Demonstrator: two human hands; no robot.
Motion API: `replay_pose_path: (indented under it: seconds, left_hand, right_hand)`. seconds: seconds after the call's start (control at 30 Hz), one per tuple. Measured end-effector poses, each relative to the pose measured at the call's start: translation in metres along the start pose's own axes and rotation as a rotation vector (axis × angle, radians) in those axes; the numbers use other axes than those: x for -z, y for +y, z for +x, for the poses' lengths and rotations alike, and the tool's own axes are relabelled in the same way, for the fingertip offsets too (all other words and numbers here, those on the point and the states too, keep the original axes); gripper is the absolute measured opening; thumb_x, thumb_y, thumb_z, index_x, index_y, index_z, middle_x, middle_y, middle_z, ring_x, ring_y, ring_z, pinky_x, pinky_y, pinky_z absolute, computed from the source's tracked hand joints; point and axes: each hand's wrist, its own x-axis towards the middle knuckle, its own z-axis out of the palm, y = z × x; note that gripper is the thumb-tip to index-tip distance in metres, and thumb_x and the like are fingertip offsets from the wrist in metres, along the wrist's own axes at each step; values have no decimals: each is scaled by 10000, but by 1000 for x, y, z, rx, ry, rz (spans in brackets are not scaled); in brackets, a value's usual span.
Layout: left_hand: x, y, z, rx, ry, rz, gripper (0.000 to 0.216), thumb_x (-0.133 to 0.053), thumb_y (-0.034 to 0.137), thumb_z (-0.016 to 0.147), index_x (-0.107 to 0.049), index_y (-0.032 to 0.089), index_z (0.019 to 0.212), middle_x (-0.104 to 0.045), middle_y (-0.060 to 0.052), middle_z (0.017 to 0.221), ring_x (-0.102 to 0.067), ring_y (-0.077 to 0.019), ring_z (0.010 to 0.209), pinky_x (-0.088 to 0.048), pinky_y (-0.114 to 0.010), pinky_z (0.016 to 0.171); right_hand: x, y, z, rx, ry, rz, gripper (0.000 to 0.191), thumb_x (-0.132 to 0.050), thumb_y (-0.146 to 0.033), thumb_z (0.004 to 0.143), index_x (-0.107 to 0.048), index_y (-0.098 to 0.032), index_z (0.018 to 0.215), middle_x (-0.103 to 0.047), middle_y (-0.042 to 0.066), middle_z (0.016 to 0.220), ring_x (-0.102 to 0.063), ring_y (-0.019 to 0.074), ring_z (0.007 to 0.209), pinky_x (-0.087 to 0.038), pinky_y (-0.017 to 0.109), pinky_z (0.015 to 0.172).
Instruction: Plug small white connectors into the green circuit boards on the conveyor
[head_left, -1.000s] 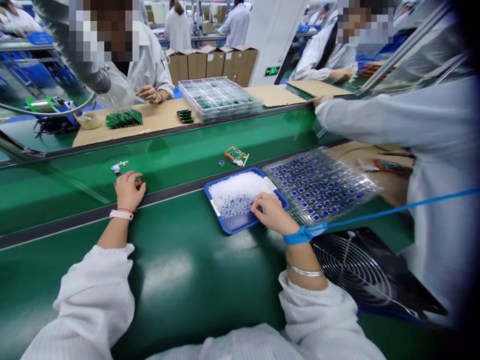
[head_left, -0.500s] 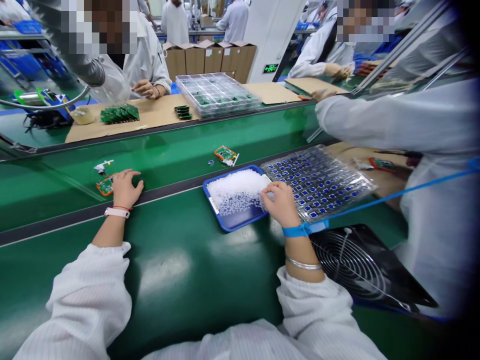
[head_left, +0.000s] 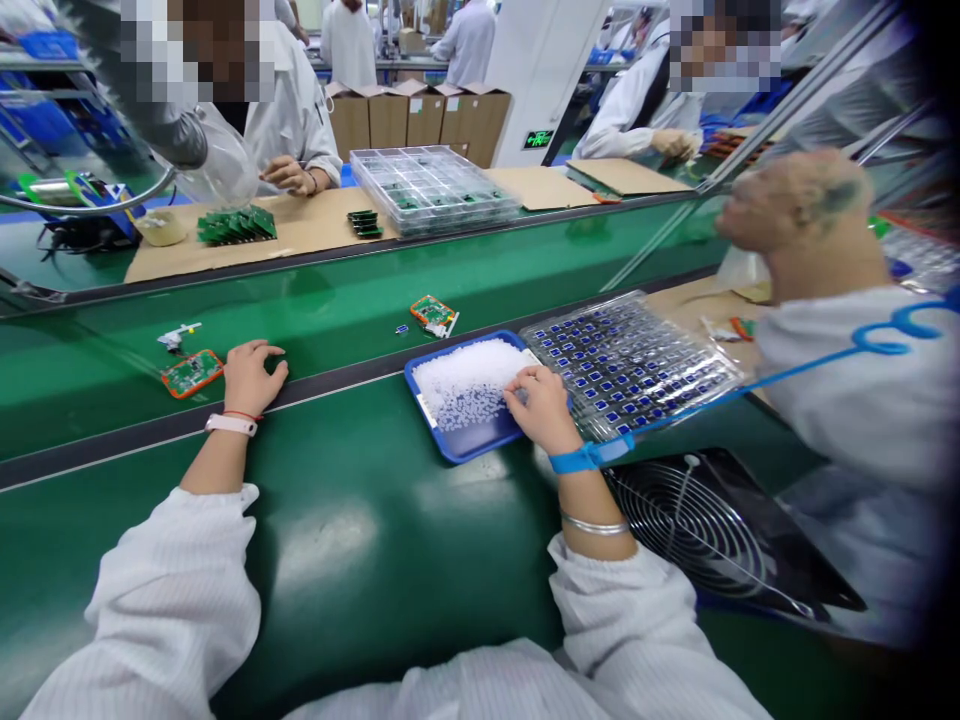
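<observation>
My left hand (head_left: 255,378) rests at the belt's near edge, its fingers apart and holding nothing. Just left of it lies an orange-edged green circuit board (head_left: 193,372), with a small white connector piece (head_left: 178,338) behind. Over the right side of a blue tray (head_left: 455,452) is my right hand (head_left: 541,408), its fingertips pinched together; whatever is between them is too small to make out. Small white translucent pieces (head_left: 471,368) are heaped in the tray. A second circuit board (head_left: 433,312) lies on the belt beyond the tray, beside a tiny blue part (head_left: 402,328).
Right of the tray are clear plastic trays of blue parts (head_left: 622,365). A black fan with a wire guard (head_left: 697,520) stands near my right forearm, and a blue wrist cord (head_left: 712,400) stretches rightward. A co-worker's hand (head_left: 810,215) is raised at the right.
Both circuit boards and the small parts on the belt have shifted left. My right hand has moved slightly left over the tray. The right-hand co-worker's arm has drawn back from across the belt.
</observation>
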Motion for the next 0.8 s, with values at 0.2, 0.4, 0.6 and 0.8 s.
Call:
replay_pose_path:
  seconds: [0.2, 0.4, 0.6, 0.8]
  left_hand:
    - [2, 4, -1, 54, -36, 11, 315, -501, 376, 770, -680, 176, 936, -603, -120, 1139, -489, -312, 1104, -386, -455, 933]
    - [2, 2, -1, 53, -44, 19, 324, -503, 391, 773, -678, 179, 944, -597, -120, 1153, -476, -318, 1119, -379, -468, 944]
    - [2, 2, -1, 53, -28, 5, 311, -505, 397, 768, -679, 190, 923, -609, -113, 1140, -494, -316, 1107, -389, -472, 934]
    - [2, 2, -1, 46, -32, 3, 301, -511, 391, 763, -676, 195, 920, -615, -108, 1124, -496, -309, 1100, -389, -459, 933]
  right_hand:
    - [0, -6, 2, -20, -52, -30, 74, -568, -215, 764, -618, -180, 723, -565, 104, 996, -467, 264, 930, -384, 390, 782]
    - [1, -10, 4, -27, -85, -61, 123, -530, -196, 793, -610, -171, 703, -561, 109, 1008, -459, 256, 920, -364, 380, 767]
    - [9, 0, 1, 73, -117, 38, 142, -508, -210, 808, -606, -179, 710, -570, 97, 984, -489, 232, 929, -369, 374, 817]
    - [17, 6, -4, 161, -257, 92, 143, -525, -215, 780, -608, -190, 667, -591, 80, 948, -495, 219, 907, -363, 383, 831]
